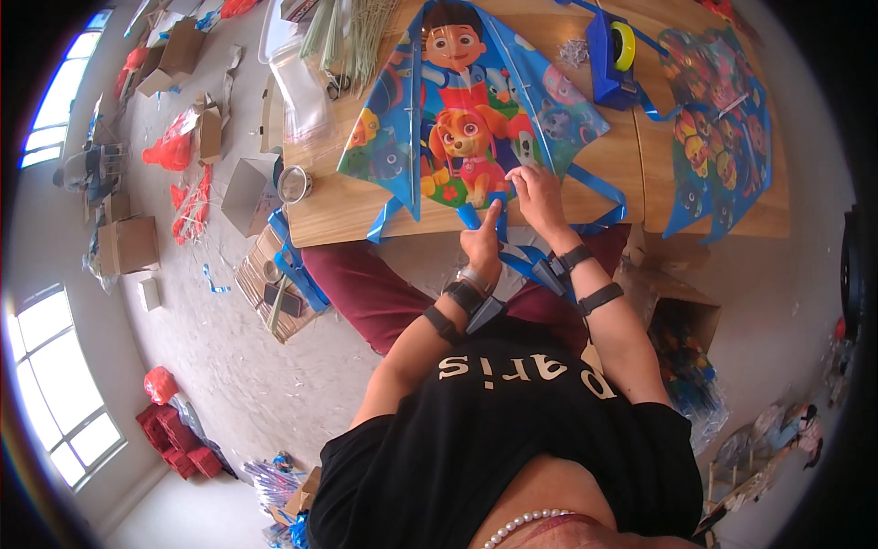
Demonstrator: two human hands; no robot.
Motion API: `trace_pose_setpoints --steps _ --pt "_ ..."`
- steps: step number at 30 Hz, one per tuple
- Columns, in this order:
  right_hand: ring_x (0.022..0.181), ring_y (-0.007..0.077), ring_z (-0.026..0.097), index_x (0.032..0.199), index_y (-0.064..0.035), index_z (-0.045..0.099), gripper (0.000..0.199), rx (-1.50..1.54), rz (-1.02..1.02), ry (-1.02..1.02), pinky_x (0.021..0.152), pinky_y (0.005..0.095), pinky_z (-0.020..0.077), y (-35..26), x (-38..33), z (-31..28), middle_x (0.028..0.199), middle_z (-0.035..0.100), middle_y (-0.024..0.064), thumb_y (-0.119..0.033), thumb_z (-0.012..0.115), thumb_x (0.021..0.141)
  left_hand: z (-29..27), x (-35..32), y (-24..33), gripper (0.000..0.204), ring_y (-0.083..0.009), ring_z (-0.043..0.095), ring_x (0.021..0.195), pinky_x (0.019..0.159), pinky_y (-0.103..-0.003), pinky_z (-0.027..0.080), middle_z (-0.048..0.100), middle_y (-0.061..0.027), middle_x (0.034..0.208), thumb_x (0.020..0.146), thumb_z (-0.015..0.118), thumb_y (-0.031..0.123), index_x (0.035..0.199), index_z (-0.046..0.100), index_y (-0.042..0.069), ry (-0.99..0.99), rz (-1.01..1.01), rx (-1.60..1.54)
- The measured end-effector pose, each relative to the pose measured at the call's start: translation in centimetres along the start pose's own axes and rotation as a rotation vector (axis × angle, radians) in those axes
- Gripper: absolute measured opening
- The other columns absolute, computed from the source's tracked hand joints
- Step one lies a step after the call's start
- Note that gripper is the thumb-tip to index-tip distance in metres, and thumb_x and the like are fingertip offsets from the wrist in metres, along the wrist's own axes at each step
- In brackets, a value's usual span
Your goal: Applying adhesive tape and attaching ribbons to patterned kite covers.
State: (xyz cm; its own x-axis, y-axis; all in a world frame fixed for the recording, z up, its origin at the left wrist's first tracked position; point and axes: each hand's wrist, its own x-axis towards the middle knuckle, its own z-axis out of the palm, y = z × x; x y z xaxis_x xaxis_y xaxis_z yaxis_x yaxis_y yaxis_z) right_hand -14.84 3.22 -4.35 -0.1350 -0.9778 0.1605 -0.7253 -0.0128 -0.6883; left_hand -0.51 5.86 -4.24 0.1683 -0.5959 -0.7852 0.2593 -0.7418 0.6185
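Observation:
A blue cartoon-printed kite lies on the wooden table in front of me, its lower edge toward my body. My left hand is closed at the kite's bottom tip, thumb pressed along a blue ribbon tail that hangs there. Just right of it, my right hand hovers over the kite's lower edge with fingers pinched together. What sits between those fingers is too small to make out. More blue ribbon loops out at the right of the kite and drops past the table edge below my hands.
A blue tape dispenser with a yellow roll stands right of the kite. Another printed kite lies farther right. Thin sticks, scissors and clear plastic bags lie back left. A small round tin sits at the left corner.

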Motion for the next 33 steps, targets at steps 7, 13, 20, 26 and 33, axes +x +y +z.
trace_pose_setpoints --steps 7,13,20,26,33 --pt "0.094 0.0305 0.062 0.098 -0.0140 0.065 0.011 -0.017 -0.014 0.012 0.082 0.0461 0.0450 0.1 0.0 0.0 0.094 0.066 0.0060 -0.019 0.055 0.100 0.1 0.1 -0.3 0.049 -0.0113 0.046 0.047 0.045 -0.030 0.038 0.051 0.0009 0.061 0.077 0.089 0.046 0.070 0.057 0.009 0.021 0.034 0.029" --pt "0.087 0.0328 0.064 0.096 -0.0088 0.067 0.011 -0.018 -0.055 0.064 0.077 0.0461 0.0485 -0.6 0.2 -0.3 0.090 0.067 0.0095 -0.014 0.058 0.099 0.1 -0.1 -0.2 0.043 -0.0088 0.042 0.048 0.047 -0.028 0.032 0.049 0.0051 0.064 0.077 0.090 0.041 0.075 0.054 0.017 -0.002 -0.002 -0.012" --pt "0.089 0.0318 0.063 0.098 -0.0113 0.066 0.010 -0.014 -0.034 0.038 0.078 0.0462 0.0468 -0.3 0.1 -0.3 0.092 0.067 0.0077 -0.016 0.057 0.099 0.2 -0.2 -0.1 0.045 -0.0094 0.042 0.048 0.046 -0.029 0.033 0.049 0.0043 0.063 0.078 0.090 0.042 0.075 0.054 0.016 0.003 -0.013 0.002" --pt "0.090 0.0311 0.063 0.098 -0.0120 0.066 0.011 -0.038 -0.031 0.038 0.079 0.0461 0.0465 -0.5 0.0 -0.3 0.092 0.067 0.0070 -0.016 0.057 0.099 0.1 -0.2 -0.1 0.046 -0.0111 0.044 0.048 0.047 -0.030 0.035 0.049 0.0028 0.062 0.077 0.089 0.043 0.075 0.054 0.014 0.019 -0.005 0.031" --pt "0.086 0.0326 0.063 0.096 -0.0096 0.068 0.011 0.002 -0.057 0.046 0.076 0.0462 0.0481 -0.7 0.2 -0.5 0.089 0.067 0.0093 -0.013 0.058 0.098 0.1 -0.1 -0.2 0.049 -0.0111 0.047 0.046 0.044 -0.030 0.037 0.051 0.0011 0.059 0.078 0.089 0.045 0.068 0.055 0.010 0.031 0.052 0.021"
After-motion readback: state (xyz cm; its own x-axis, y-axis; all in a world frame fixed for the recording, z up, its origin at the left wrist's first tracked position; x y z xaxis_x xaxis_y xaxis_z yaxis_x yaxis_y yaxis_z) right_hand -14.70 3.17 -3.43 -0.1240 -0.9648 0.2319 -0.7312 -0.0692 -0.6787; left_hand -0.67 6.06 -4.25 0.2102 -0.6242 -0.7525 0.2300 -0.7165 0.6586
